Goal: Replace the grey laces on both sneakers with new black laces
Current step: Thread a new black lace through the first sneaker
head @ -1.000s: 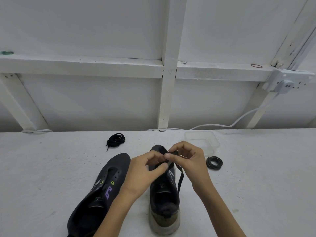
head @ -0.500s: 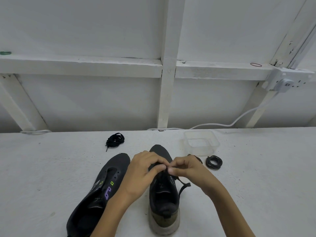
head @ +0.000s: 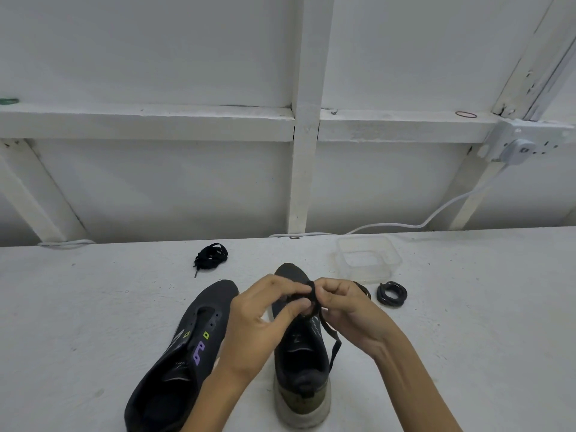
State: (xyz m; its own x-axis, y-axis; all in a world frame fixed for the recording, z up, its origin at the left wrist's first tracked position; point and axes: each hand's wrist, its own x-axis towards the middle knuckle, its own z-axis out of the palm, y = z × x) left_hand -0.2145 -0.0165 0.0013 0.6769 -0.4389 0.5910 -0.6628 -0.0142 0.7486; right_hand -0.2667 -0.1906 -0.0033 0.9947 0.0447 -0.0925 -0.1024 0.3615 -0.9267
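Low in the middle of the frame, both hands meet over the front of the right-hand sneaker, which stands upright on the white table with its toe pointing away. The left hand pinches a black lace between thumb and fingertips, and the right hand is curled closed around the same lace just beside it, so the two hands nearly touch. A loose tail of that lace hangs down the right side of the shoe. By this the step in hand appears to be threading the new lace through the front eyelets of this shoe, though the eyelets themselves are hidden behind the fingers and I cannot tell how many rows are done. The other sneaker, lower left of centre, lies tilted with bare eyelets and no lace. A bundle of black lace rests on the table above it, well apart from the hands, probably meant for that shoe. To the right of the hands lie a dark coiled lace and, behind it, a clear plastic tub. The next move likely calls for feeding the lace tip through the next eyelet and pulling both ends even.
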